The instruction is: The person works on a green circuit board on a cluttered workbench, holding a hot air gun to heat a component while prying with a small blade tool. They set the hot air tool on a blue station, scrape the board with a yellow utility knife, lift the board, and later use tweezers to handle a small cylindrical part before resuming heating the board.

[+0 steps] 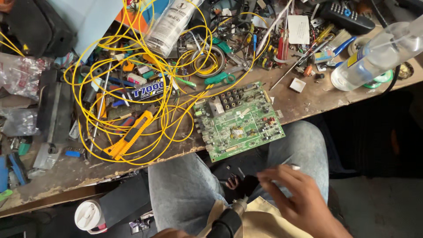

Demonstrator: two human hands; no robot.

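My right hand [296,194] hovers over my lap at the bottom, fingers stretched leftward and blurred. A small white-tipped thing [294,167] shows just above its knuckles; whether the hand holds it is unclear. Below the fingers lies a cream cloth [260,220]. A black-handled tool with a metal tip [230,219] rests beside the cloth. Only a sliver of my left hand [169,232] shows at the bottom edge, apart from the tool's visible part. A green circuit board [238,120] lies on the wooden bench's front edge [308,99], overhanging my jeans-clad knees.
Loops of yellow cable [132,79] cover the bench around a yellow utility knife [128,135], green-handled pliers [222,78], screwdrivers and small parts. A clear plastic bottle [374,55] lies at the right and a remote control [346,16] at the back. A white-lidded cup [88,216] stands below the bench.
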